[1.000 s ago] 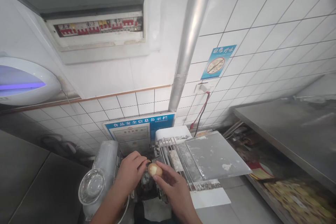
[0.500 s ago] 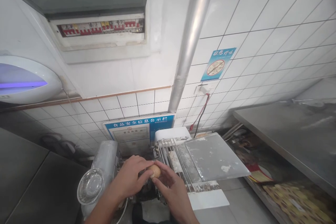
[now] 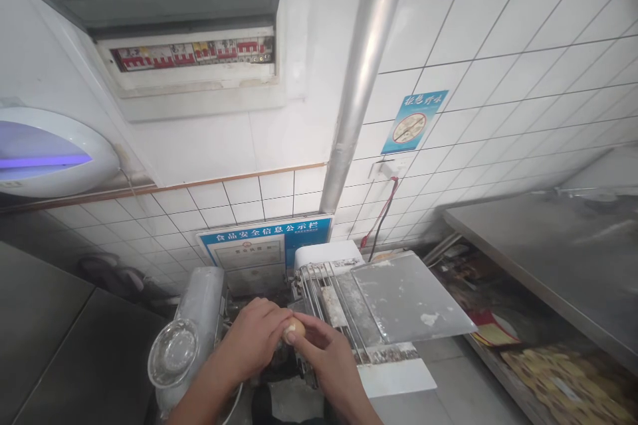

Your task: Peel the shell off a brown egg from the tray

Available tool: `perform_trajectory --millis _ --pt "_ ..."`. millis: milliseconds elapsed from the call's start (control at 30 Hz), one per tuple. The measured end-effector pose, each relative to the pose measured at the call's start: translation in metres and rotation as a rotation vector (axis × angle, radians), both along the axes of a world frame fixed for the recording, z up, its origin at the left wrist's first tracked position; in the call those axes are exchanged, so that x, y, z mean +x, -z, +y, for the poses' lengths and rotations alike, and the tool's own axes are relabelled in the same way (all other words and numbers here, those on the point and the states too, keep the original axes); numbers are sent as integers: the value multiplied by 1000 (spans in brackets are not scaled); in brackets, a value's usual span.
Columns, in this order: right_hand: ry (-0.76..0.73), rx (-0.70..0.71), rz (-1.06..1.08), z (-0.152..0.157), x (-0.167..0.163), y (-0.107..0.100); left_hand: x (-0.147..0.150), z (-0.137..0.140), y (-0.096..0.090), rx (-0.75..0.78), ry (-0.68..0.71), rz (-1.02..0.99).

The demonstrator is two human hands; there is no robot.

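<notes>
A brown egg (image 3: 298,327) is held between both hands in front of the dough machine, with a small whitish patch showing on the side towards me. My left hand (image 3: 256,337) is curled against the egg's left side, most of its fingertips hidden from me. Around the other side closes my right hand (image 3: 329,353), its thumb pressed near the whitish patch and its index finger over the top.
Right of the hands stands a roller machine with a grey sloping tray (image 3: 409,295). A mixer with a steel bowl (image 3: 173,352) is on the left. A steel worktop (image 3: 548,239) runs along the right wall, above a shelf holding yellow packaging (image 3: 558,378).
The whitish patch on the egg has come into view. My left fingers have drawn in over its left side, and my right thumb has shifted up onto it.
</notes>
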State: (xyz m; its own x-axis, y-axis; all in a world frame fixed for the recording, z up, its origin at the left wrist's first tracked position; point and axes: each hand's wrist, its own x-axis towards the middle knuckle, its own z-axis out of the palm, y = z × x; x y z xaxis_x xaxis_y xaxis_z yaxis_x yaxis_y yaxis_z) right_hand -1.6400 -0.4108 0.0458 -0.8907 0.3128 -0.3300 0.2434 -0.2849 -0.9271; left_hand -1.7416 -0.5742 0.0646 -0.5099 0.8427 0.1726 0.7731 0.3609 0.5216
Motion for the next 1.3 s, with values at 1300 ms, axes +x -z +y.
perform_trajectory --millis 1300 --pt "156 -341 -68 -5 -8 23 -12 -2 42 30 -451 -202"
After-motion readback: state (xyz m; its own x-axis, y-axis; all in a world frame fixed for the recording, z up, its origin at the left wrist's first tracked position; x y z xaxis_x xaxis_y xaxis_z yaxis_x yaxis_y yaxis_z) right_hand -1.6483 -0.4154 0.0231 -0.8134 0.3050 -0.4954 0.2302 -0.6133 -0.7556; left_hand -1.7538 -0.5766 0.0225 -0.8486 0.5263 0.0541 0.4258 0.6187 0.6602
